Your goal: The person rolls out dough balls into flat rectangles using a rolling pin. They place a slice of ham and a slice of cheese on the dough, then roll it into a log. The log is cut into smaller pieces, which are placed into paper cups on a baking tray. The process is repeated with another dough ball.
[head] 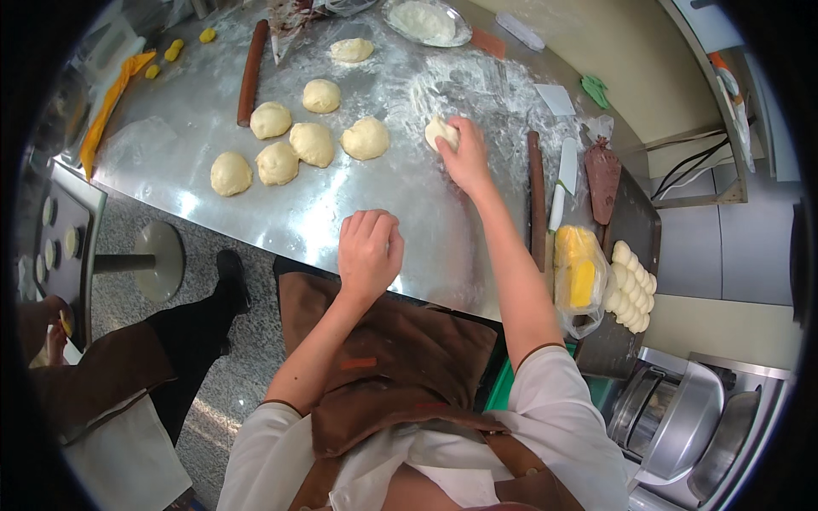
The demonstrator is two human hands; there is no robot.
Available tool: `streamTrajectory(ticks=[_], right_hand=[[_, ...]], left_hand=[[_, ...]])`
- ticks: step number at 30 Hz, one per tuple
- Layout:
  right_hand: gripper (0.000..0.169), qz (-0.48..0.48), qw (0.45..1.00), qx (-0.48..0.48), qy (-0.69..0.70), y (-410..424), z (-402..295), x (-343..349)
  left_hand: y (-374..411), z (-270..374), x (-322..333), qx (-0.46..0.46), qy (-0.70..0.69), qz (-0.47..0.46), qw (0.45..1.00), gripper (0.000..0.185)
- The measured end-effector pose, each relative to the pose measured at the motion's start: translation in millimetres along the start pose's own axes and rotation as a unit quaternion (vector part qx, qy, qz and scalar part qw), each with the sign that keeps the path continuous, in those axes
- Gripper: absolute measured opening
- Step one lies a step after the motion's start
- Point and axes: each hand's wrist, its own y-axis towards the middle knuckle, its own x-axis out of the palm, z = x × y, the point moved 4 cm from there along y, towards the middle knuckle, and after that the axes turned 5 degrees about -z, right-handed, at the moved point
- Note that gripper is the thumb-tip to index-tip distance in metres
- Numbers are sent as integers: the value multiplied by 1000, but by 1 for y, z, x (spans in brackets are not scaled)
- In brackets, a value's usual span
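Observation:
My right hand [465, 153] grips a small piece of pale dough [441, 134] over the floury part of the steel table [409, 204]. Near the table's front edge, my left hand [370, 252] is curled with its back up; no object shows in it. Several rounded dough pieces lie left of my right hand, among them one dough ball [365, 138] nearest to it and another dough ball [231, 174] farthest left. A flattened dough piece [351, 50] lies farther back. One brown rod [253, 73] lies beyond the dough, and a second brown rod [536, 201] lies right of my right forearm.
A flour bowl [422, 22] stands at the back. To the right lie a white-handled knife [562, 185], a filled piping bag [602, 172], a bagged yellow block [580, 274] and a dark tray [613, 351] with braided dough. At left, a co-worker's hand [56, 338] is beside another tray [64, 217].

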Motion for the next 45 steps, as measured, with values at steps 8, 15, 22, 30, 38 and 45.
streamTrajectory(ticks=[8, 15, 22, 30, 38, 45], right_hand=[[47, 71, 878, 257, 398, -102, -61, -103], [43, 141, 971, 171, 92, -152, -65, -108], [60, -78, 973, 124, -179, -144, -67, -37], [60, 19, 983, 139, 119, -162, -51, -77], [38, 97, 965, 174, 168, -172, -30, -92], [38, -16, 928, 251, 276, -189, -45, -69]], left_hand=[[-1, -2, 4, -3, 2, 8, 1000, 14], [-6, -2, 3, 3, 2, -15, 1000, 15], [1, 4, 7, 7, -4, -6, 1000, 13], [1, 6, 7, 12, -12, -7, 1000, 12], [3, 7, 14, -43, -88, -24, 995, 14], [-2, 10, 22, -35, -80, -41, 995, 13]])
